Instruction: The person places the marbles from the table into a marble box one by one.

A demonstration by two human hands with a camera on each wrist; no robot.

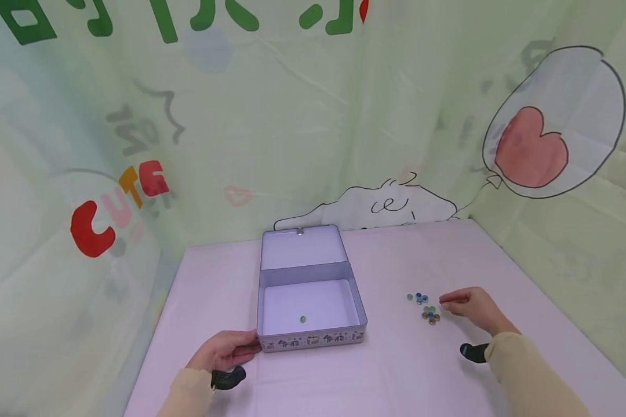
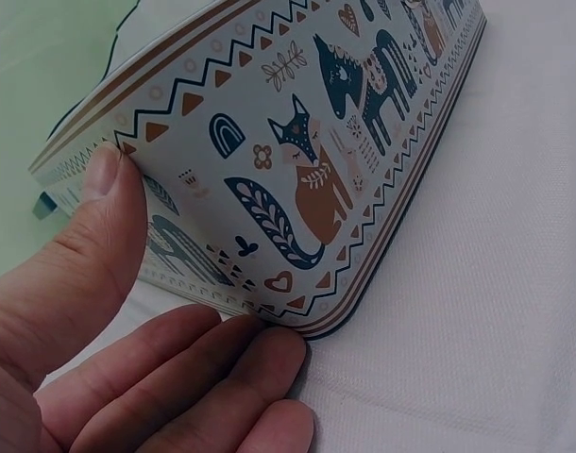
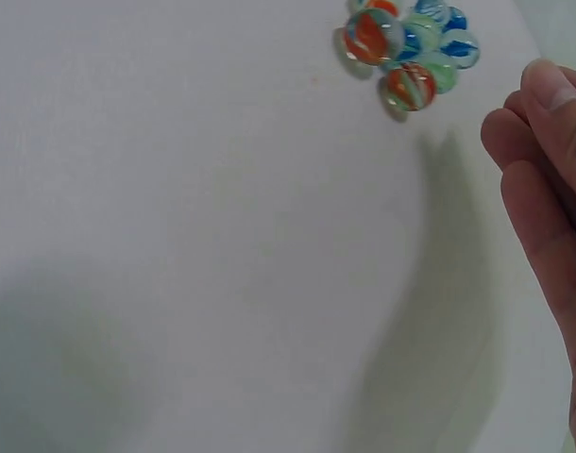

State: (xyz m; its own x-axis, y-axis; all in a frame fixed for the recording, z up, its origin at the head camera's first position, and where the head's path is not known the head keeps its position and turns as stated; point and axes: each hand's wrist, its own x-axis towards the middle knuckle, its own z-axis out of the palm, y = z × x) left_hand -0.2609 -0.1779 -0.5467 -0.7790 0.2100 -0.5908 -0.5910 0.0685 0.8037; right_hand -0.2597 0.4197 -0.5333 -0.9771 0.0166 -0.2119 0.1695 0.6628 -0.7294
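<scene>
You appear to be moving glass marbles into the box one at a time, and the step in hand is likely picking up another. Your left hand [image 1: 228,350] steadies the pale lilac rectangular tin box [image 1: 313,339], thumb and lightly bent fingers against its near left corner. The box stands with its lid tipped back toward the far edge of the table [image 1: 391,370]; one small green glass marble [image 1: 303,319] lies inside, close to the near wall. Your right hand [image 1: 472,307] hovers just beside the blue, green and orange glass marbles [image 1: 431,316], toward the table's right edge. Its fingertips are drawn together; you cannot tell whether they hide a marble. If they are bare, the next move calls for parting them over a single marble.
</scene>
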